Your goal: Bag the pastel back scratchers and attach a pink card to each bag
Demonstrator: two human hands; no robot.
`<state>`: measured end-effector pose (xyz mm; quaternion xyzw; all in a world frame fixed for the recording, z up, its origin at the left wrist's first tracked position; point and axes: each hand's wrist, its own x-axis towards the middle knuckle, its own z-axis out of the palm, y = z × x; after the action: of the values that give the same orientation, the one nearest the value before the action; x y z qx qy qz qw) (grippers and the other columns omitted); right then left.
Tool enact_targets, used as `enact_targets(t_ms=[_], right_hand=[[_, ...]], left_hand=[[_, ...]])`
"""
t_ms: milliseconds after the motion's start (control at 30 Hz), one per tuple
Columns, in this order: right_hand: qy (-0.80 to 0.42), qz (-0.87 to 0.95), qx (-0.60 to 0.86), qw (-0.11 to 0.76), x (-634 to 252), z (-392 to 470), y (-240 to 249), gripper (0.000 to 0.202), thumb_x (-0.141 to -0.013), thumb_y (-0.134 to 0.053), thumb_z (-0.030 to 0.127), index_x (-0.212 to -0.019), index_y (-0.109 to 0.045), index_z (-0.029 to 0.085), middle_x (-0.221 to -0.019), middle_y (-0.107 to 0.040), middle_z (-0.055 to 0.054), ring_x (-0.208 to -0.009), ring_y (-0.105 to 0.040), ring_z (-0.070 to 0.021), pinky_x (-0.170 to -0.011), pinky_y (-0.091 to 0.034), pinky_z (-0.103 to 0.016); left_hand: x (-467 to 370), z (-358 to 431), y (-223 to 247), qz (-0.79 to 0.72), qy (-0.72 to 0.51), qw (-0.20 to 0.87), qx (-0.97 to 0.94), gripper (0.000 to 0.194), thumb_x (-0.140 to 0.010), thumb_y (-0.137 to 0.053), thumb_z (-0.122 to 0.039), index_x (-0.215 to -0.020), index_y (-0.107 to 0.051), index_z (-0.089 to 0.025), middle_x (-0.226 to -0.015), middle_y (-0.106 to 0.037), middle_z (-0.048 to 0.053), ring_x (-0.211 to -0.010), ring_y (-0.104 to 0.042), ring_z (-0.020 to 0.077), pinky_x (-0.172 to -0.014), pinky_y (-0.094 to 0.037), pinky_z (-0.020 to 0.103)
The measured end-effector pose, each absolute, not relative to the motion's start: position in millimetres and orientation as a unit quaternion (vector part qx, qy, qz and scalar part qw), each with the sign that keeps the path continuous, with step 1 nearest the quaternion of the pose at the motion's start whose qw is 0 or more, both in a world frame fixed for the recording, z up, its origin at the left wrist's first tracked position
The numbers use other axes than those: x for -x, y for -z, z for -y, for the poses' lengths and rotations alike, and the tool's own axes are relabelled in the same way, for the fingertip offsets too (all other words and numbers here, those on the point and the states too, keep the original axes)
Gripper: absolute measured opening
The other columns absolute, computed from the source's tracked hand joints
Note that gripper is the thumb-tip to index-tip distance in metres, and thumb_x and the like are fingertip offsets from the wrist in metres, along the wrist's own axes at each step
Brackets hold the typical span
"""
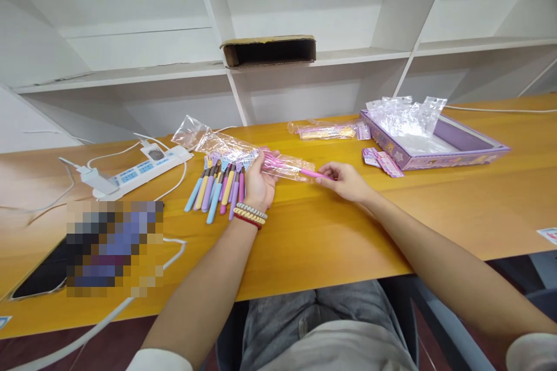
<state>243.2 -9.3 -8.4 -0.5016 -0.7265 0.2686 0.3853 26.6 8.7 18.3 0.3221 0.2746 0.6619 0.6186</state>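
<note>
Bag (220,144), likely slippery, lies in the left hand (260,184), fingers curled; the right hand (344,182) pinches a seemingly light, stiff pink stick (311,173) sensibly by its end.

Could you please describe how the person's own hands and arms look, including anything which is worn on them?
Both the left hand and the right hand are gloveless. The left wrist wears a grey twisted band, a pale-yellow twisted band and a thin red band; no band shows on the right wrist. The forearms are bare, with whitish sleeves at the picture's lower edge.
</note>
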Motion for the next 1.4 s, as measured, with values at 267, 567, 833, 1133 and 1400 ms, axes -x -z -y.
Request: enact_targets(t_ms=[267, 567, 833, 1133, 1400], right_hand=[[-0.247, 0.709, 0.502, 0.43, -239.0, 11.8, 8.6, 0.02, -0.072, -0.062, 0.035, -0.077, -0.052, 0.018, -0.068, -0.055, 0.0, -0.059, -0.045, -0.0107, -0.056, -0.038, -0.025], [-0.263, 0.726, 0.459, 0.44, -226.4, 17.6, 10.0, 0.02, -0.074, -0.062, 0.035, -0.083, -0.059, 0.018, -0.08, -0.062, -0.003, -0.07, -0.054, -0.0141, -0.066, -0.044, -0.028], [-0.538, 0.613, 0.35, 0.46, -235.4, 16.9, -1.6, 0.039, -0.058, -0.074, 0.023, -0.09, -0.053, 0.018, -0.083, -0.062, -0.002, -0.073, -0.062, -0.0144, -0.067, -0.048, -0.029], [-0.576, 0.575, 0.341, 0.471, -236.4, 21.2, -12.8, 0.046, -0.048, -0.082, 0.024, -0.085, -0.055, 0.017, -0.069, -0.064, 0.0, -0.054, -0.058, -0.0114, -0.05, -0.047, -0.025], [-0.49, 0.631, 0.391, 0.457, -235.3, 19.8, -3.9, 0.042, -0.052, -0.081, 0.03, -0.083, -0.056, 0.016, -0.062, -0.059, 0.003, -0.054, -0.054, -0.009, -0.057, -0.046, -0.025]], left_hand=[[-30.7, -8.3, -10.6, -0.325, -0.658, 0.575, -0.361, 0.03, -0.07, -0.07, -0.036, -0.088, -0.059, -0.015, -0.091, -0.066, 0.007, -0.083, -0.064, 0.0157, -0.075, -0.052, 0.03], [-47.8, 2.6, -8.9, -0.325, -0.621, 0.611, -0.368, 0.03, -0.071, -0.069, -0.037, -0.086, -0.059, -0.013, -0.083, -0.067, 0.006, -0.078, -0.065, 0.0165, -0.073, -0.054, 0.033], [-34.1, -5.8, -14.3, -0.32, -0.646, 0.614, -0.32, 0.022, -0.074, -0.066, -0.033, -0.082, -0.058, -0.014, -0.083, -0.068, 0.006, -0.071, -0.065, 0.0141, -0.069, -0.053, 0.028], [-32.0, -4.1, -13.7, -0.305, -0.617, 0.64, -0.342, 0.022, -0.076, -0.065, -0.034, -0.086, -0.057, -0.016, -0.082, -0.068, 0.005, -0.067, -0.066, 0.0135, -0.064, -0.054, 0.026], [-47.9, 7.4, -10.5, -0.297, -0.551, 0.685, -0.373, 0.023, -0.076, -0.065, -0.031, -0.085, -0.055, -0.014, -0.082, -0.067, 0.007, -0.068, -0.067, 0.0161, -0.066, -0.055, 0.03]])
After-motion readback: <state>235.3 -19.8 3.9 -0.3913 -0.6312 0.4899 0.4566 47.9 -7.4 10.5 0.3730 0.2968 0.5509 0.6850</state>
